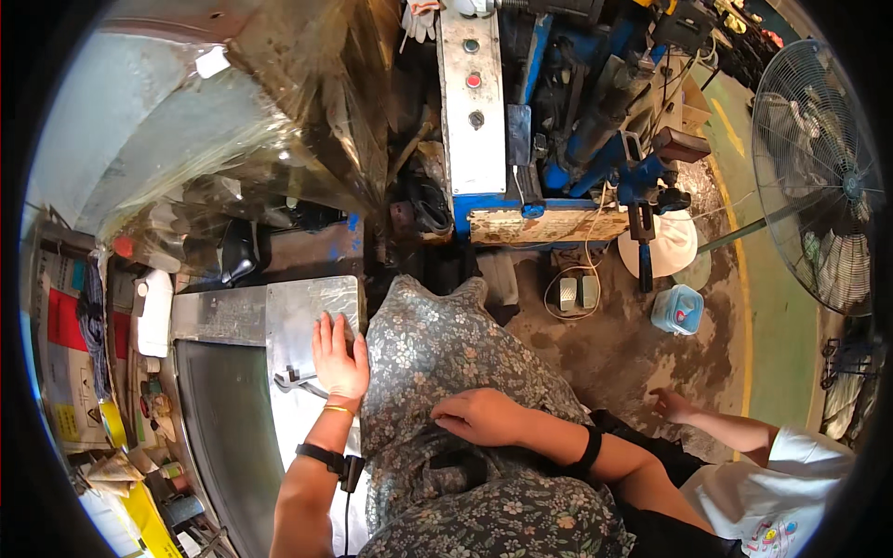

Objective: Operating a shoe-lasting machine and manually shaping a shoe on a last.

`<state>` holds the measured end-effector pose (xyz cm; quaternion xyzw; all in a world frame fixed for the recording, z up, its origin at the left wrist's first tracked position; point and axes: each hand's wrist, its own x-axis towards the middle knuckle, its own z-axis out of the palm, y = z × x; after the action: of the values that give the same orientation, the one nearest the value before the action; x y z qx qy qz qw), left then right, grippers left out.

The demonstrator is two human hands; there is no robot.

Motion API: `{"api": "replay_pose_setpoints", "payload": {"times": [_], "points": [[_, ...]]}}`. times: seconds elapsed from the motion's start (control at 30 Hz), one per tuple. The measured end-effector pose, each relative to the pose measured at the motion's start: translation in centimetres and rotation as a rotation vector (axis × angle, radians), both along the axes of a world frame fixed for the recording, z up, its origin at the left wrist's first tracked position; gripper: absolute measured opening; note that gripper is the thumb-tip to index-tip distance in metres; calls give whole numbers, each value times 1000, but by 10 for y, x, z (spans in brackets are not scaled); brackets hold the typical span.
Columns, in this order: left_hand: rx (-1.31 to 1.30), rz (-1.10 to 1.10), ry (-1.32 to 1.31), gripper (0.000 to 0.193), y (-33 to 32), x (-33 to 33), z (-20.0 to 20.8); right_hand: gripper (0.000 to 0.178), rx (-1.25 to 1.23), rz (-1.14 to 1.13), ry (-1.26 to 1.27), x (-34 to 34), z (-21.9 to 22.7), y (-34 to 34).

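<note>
My left hand (340,365) lies flat on the pale metal worktop (313,302), fingers stretched out and pointing away from me, with nothing in its grip. A small dark bent handle or tool (296,381) sits just beside that palm. Across my lap spreads a dark floral apron (437,339). On it rests my right hand (479,417), back up, its fingers loosely bent and lying on the fabric; no object shows in them. Both forearms wear black bands, the left one carrying a small device (350,472) with a cable.
Ahead stands a white control panel (473,121) with buttons, beside blue machinery (586,149). A foot pedal (579,293) with a cable, a blue basket (677,310) and a large fan (819,177) are right. A co-worker's hand (673,406) reaches in there. A white bottle (154,314) stands left.
</note>
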<state>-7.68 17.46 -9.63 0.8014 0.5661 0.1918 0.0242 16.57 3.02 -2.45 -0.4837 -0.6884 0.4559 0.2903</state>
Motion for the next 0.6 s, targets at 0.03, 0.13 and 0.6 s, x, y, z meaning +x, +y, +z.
{"api": "replay_pose_setpoints", "payload": {"times": [0.03, 0.13, 0.6], "points": [[-8, 10, 12, 49, 0, 0, 0, 13, 31, 3, 33, 7, 1, 2], [-17, 17, 35, 49, 2, 2, 3, 15, 157, -269, 13, 47, 9, 6], [38, 5, 39, 47, 0, 2, 0, 36, -175, -1275, -582, 273, -46, 19]]}}
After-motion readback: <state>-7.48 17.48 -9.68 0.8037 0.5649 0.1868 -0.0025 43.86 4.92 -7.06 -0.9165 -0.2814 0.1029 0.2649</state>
